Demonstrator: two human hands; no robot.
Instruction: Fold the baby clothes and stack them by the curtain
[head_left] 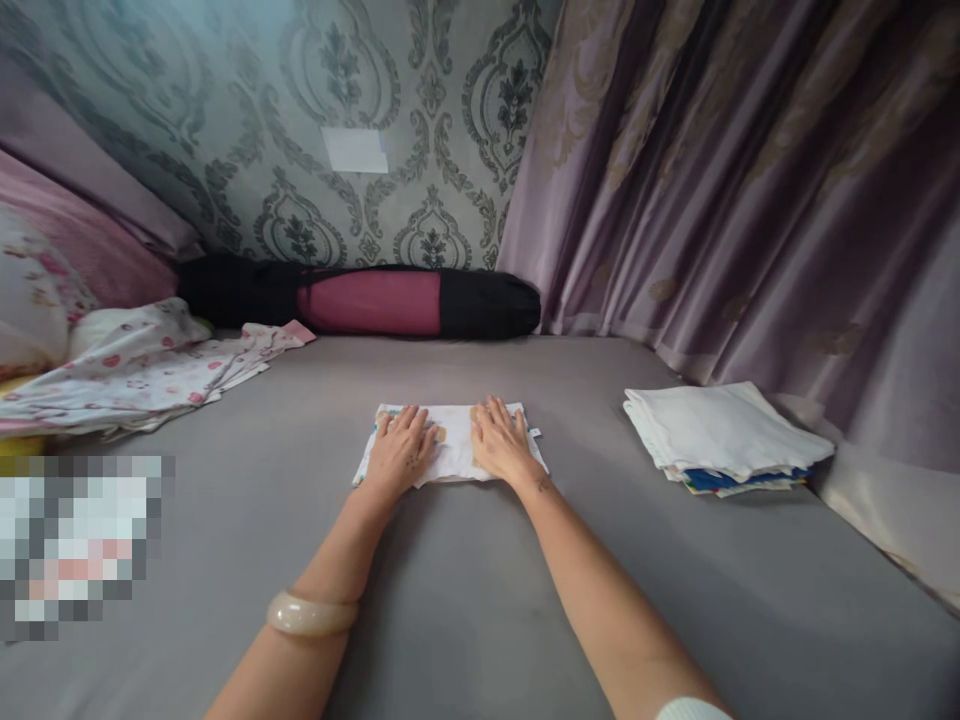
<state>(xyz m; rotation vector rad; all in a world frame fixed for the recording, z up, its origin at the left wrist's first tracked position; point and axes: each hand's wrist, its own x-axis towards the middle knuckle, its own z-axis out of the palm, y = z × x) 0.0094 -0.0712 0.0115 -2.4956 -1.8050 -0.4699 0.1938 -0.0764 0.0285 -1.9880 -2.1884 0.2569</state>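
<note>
A white piece of clothing with small coloured prints lies folded into a flat rectangle on the grey sheet. My left hand rests flat on its left part, fingers stretched out and pointing away from me. On the right part lies my right hand, palm down with fingers extended. A small white tag sticks out at the cloth's right edge. Between the hands the middle of the cloth shows. Neither hand grips the fabric.
At right, near the curtain, sits a stack of folded white cloths. Printed clothes lie loosely at left. A long black and pink bag lines the wall. A pixelated patch covers the lower left.
</note>
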